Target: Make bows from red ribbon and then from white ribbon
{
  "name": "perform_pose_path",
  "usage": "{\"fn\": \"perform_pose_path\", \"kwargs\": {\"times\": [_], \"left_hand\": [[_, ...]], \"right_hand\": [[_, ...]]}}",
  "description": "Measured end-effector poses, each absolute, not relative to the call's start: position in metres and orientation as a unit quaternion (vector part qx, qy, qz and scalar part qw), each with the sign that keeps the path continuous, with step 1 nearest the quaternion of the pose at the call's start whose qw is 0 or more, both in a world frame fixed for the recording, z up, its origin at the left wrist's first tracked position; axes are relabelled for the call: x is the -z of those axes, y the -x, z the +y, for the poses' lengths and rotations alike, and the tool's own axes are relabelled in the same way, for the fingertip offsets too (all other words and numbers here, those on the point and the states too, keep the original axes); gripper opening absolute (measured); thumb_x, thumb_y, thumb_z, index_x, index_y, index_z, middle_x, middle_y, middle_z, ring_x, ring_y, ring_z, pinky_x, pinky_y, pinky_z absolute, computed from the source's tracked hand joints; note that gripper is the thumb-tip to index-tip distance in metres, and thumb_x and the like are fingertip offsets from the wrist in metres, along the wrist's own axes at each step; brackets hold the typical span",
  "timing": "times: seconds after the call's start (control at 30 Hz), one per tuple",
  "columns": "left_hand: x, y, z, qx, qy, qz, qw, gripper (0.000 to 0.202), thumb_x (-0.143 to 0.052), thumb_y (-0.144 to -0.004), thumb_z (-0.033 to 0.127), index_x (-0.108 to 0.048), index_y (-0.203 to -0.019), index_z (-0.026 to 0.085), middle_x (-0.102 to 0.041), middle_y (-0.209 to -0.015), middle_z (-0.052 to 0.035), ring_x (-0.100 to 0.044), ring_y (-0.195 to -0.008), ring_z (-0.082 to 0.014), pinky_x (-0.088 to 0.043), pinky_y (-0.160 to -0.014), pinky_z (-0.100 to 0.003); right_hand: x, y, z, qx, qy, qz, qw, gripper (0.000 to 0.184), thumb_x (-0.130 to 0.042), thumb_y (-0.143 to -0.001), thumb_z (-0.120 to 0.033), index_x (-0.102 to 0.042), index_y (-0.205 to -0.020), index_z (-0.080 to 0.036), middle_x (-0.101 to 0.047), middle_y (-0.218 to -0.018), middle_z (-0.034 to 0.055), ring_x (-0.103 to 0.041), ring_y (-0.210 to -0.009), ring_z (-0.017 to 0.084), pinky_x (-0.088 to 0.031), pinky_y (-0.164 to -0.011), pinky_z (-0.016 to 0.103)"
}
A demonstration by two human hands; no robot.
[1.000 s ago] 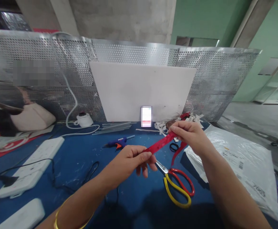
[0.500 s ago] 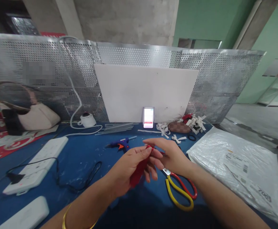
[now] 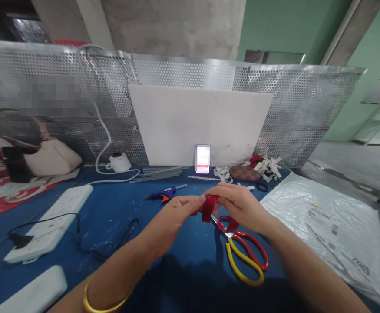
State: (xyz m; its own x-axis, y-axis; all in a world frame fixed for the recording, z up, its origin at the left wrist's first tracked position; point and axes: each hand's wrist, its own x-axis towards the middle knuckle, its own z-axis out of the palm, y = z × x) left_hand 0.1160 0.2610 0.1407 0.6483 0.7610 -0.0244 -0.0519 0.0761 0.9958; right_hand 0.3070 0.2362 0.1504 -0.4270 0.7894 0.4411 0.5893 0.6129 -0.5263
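A red ribbon (image 3: 208, 210) is pinched between my two hands above the blue table. My left hand (image 3: 180, 213) is closed on it from the left, thumb on top. My right hand (image 3: 238, 203) grips the same ribbon from the right with bent fingers. One loop hangs between the hands, and another curls below my right hand, over the scissors. Those scissors (image 3: 246, 257), with one red and one yellow handle, lie on the table beneath my right hand. Left of the hands rests a blue glue gun (image 3: 164, 194) with an orange trigger.
A lit phone (image 3: 203, 159) leans on a white board (image 3: 199, 121). Glue sticks (image 3: 160, 174), white ribbon scraps (image 3: 223, 174) and a brown checked pouch (image 3: 244, 172) lie along the back. Power strips (image 3: 51, 221) stand left; a plastic-wrapped package (image 3: 326, 230) is right.
The ribbon has been drawn out from within my left hand and now shows as loops between the hands and under the right one. Both hands have shifted slightly, the right hand rightward.
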Motion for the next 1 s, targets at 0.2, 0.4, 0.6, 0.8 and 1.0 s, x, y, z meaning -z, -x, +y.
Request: {"fn": "perform_pose_path", "kwargs": {"times": [0.2, 0.4, 0.6, 0.8, 1.0], "left_hand": [[-0.142, -0.117, 0.257, -0.277, -0.582, 0.307, 0.700, 0.022, -0.069, -0.073, 0.032, -0.071, -0.088, 0.016, -0.072, -0.083, -0.0067, -0.064, -0.082, -0.0187, -0.046, -0.083, -0.030], [-0.148, -0.116, 0.253, -0.295, -0.541, 0.271, 0.739, 0.023, -0.071, -0.071, 0.021, -0.069, -0.093, 0.015, -0.072, -0.084, -0.0070, -0.066, -0.075, -0.0181, -0.050, -0.074, -0.030], [-0.153, -0.115, 0.251, -0.370, -0.499, 0.226, 0.751, 0.036, -0.071, -0.071, 0.013, -0.065, -0.107, 0.020, -0.073, -0.084, -0.0043, -0.067, -0.072, -0.0161, -0.052, -0.074, -0.028], [-0.153, -0.112, 0.256, -0.428, -0.490, 0.240, 0.721, 0.061, -0.070, -0.073, 0.015, -0.049, -0.129, 0.026, -0.072, -0.093, -0.0049, -0.067, -0.070, -0.0161, -0.055, -0.068, -0.029], [-0.154, -0.110, 0.260, -0.452, -0.508, 0.264, 0.684, 0.065, -0.069, -0.075, 0.018, -0.043, -0.134, 0.026, -0.070, -0.100, -0.0072, -0.067, -0.066, -0.0153, -0.054, -0.060, -0.024]], "right_hand": [[-0.144, -0.305, 0.238, -0.066, 0.431, -0.849, 0.299, 0.037, -0.038, -0.087, -0.011, -0.060, -0.115, -0.022, -0.065, -0.096, 0.0048, -0.060, -0.080, 0.015, -0.044, -0.070, 0.024], [-0.137, -0.299, 0.242, -0.136, 0.437, -0.810, 0.367, 0.030, -0.042, -0.088, -0.016, -0.061, -0.111, -0.021, -0.067, -0.097, 0.0030, -0.062, -0.085, 0.015, -0.045, -0.075, 0.025], [-0.126, -0.288, 0.245, -0.327, 0.445, -0.715, 0.429, 0.019, -0.046, -0.090, -0.029, -0.061, -0.090, -0.018, -0.059, -0.067, -0.0012, -0.054, -0.057, 0.011, -0.041, -0.052, 0.021], [-0.121, -0.277, 0.245, -0.488, 0.413, -0.598, 0.484, 0.016, -0.046, -0.090, -0.035, -0.045, -0.087, -0.019, -0.055, -0.062, -0.0051, -0.043, -0.037, 0.006, -0.032, -0.036, 0.017], [-0.121, -0.273, 0.239, -0.434, 0.448, -0.614, 0.485, 0.016, -0.049, -0.089, -0.034, -0.051, -0.085, -0.018, -0.046, -0.054, -0.0068, -0.041, -0.039, 0.006, -0.029, -0.038, 0.016]]}}
